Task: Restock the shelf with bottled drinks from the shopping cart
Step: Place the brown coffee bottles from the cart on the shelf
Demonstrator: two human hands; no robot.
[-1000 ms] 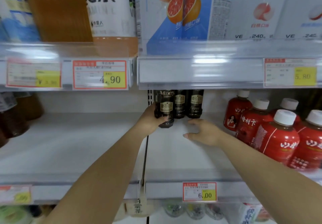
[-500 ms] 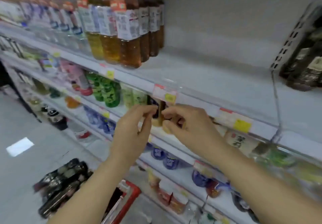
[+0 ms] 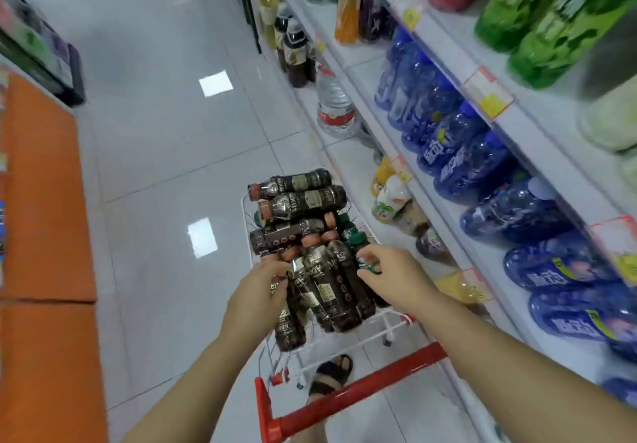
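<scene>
A small white wire shopping cart (image 3: pixel 386 331) with a red handle (image 3: pixel 362 391) stands below me, piled with several dark brown coffee bottles (image 3: pixel 303 198) with copper caps. My left hand (image 3: pixel 258 294) curls around one dark bottle (image 3: pixel 287 325) on the pile's left side. My right hand (image 3: pixel 396 280) is at the right side of the pile, thumb and fingers pinched on the green cap of a bottle (image 3: pixel 370 267). The shelf unit (image 3: pixel 444 43) runs along the right.
Blue bottles (image 3: pixel 448 143) lie in a row on the lower shelf, green ones (image 3: pixel 551 12) above. A large water jug (image 3: pixel 334 105) stands on the bottom ledge. An orange block (image 3: pixel 41 201) borders the aisle on the left. My sandalled foot (image 3: pixel 331 373) is under the cart.
My view swung from the shelf down to the cart. Both hands left the shelf, where the left one held a dark bottle, and dropped onto the cart's bottles.
</scene>
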